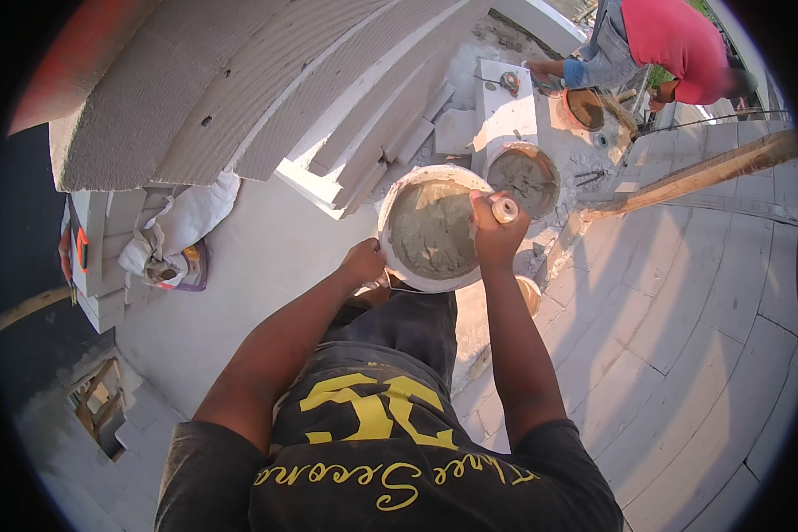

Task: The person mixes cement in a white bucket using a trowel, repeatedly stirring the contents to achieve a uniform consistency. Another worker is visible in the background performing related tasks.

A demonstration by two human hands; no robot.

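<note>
we are holding a round bucket (389, 202) before our body, just beyond our dark trousers (390, 324); its pale rim is showing smears, and a thin wire bail (408, 289) is curving along the near side. inside, grey-brown, wet-looking mortar (430, 226) is spreading nearly from wall to wall, appearing smoother toward the far edge, ridged and lumpy toward the near. our left grip (363, 262) is holding the bucket's left edge, fingers folded; whether on rim or bail, we are not able to tell. our right grip (498, 229) is wrapping closely round a tool (504, 210), its rounded handle end facing up, its other end hiding from us. a second bucket (554, 170) is standing just beyond, rightward.
</note>
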